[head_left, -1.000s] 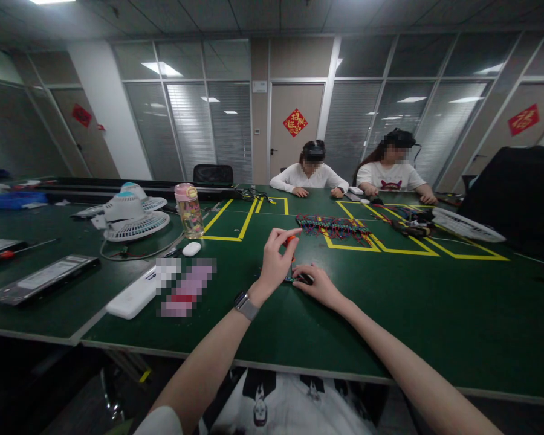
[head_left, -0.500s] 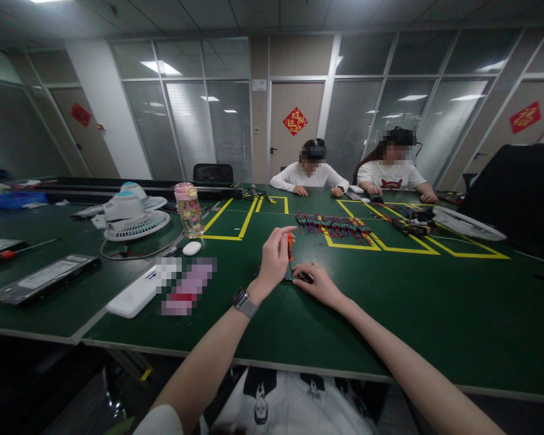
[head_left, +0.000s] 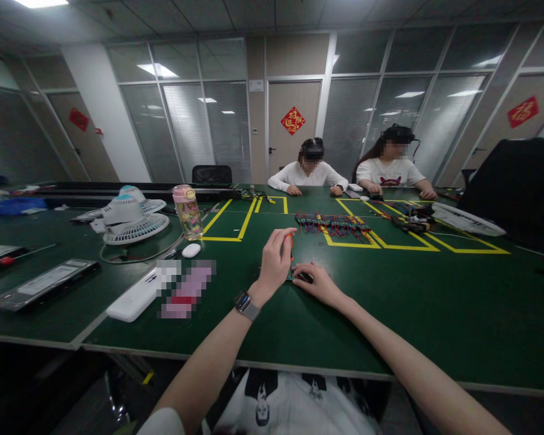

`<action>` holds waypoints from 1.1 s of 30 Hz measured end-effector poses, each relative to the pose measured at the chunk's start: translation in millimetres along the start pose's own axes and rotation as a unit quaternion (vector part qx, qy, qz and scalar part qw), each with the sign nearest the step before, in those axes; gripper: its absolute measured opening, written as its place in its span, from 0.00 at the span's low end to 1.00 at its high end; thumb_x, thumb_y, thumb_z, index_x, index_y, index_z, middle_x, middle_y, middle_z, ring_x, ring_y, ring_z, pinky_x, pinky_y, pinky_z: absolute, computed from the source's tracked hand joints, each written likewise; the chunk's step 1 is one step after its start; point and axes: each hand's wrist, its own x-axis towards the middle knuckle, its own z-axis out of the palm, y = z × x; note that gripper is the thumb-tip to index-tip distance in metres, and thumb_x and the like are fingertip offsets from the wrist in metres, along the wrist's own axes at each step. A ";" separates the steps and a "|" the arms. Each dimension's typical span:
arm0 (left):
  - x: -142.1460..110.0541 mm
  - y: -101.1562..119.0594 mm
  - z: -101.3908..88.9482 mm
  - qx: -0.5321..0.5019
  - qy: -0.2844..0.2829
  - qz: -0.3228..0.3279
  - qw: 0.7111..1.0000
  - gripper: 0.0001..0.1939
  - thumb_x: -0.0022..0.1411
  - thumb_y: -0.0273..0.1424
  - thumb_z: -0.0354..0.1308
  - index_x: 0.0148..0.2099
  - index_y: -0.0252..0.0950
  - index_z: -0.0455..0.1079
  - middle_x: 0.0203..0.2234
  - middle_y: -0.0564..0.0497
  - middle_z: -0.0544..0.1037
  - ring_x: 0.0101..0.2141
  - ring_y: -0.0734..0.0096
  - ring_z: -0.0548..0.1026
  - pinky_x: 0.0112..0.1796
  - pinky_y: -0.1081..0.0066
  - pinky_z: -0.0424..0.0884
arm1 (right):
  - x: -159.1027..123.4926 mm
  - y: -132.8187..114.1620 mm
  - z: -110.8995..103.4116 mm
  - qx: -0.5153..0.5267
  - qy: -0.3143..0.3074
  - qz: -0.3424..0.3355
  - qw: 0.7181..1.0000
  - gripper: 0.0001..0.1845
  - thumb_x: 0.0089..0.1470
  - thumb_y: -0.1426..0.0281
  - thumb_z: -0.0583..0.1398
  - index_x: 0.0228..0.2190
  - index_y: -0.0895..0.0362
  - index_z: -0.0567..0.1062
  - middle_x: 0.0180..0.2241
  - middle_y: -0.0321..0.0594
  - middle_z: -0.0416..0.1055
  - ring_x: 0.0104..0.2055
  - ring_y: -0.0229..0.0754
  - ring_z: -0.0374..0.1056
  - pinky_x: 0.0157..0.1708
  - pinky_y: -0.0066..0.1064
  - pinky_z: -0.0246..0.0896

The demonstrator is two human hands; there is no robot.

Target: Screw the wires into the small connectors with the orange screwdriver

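Observation:
My left hand (head_left: 274,261), with a watch on the wrist, is closed around a small screwdriver with an orange handle (head_left: 291,244), held upright with its tip down on a small dark part (head_left: 301,278). My right hand (head_left: 318,283) lies on the green table (head_left: 390,302) just right of it, fingers pressed down on that small dark part. What the part is I cannot make out.
A bundle of red and blue wires (head_left: 333,225) lies beyond my hands inside yellow tape lines. To the left are a white box (head_left: 133,298), a white mouse (head_left: 191,249), a pink bottle (head_left: 188,211) and white fans (head_left: 129,219). Two people sit across the table.
My left hand has turned the screwdriver from tilted to upright over the part and dropped slightly. My right hand has stayed on the part.

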 end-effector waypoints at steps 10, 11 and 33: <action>-1.2 0.2 -0.6 0.020 -0.012 0.032 0.999 0.16 0.69 0.27 0.41 0.53 0.37 0.65 0.41 0.47 0.71 0.43 0.70 0.70 0.45 0.69 0.66 | 0.0 -1.5 0.3 0.003 0.002 0.002 1.000 0.06 0.50 0.66 0.61 0.32 0.54 0.75 0.42 0.43 0.76 0.50 0.49 0.69 0.58 0.61 0.37; -1.8 0.3 -0.6 0.021 -0.016 0.038 0.999 0.16 0.69 0.27 0.41 0.53 0.37 0.65 0.41 0.47 0.71 0.43 0.69 0.70 0.45 0.68 0.66 | 0.1 -1.8 0.2 0.004 0.003 0.002 1.000 0.06 0.50 0.66 0.61 0.32 0.54 0.75 0.42 0.43 0.76 0.50 0.50 0.69 0.58 0.61 0.38; -2.6 4.4 3.2 0.032 -0.006 0.039 0.999 0.14 0.68 0.28 0.43 0.51 0.38 0.66 0.39 0.48 0.70 0.41 0.70 0.70 0.43 0.69 0.67 | -0.1 -2.5 -0.4 0.005 -0.006 0.007 1.000 0.06 0.50 0.66 0.60 0.31 0.54 0.75 0.42 0.42 0.76 0.48 0.49 0.69 0.59 0.60 0.37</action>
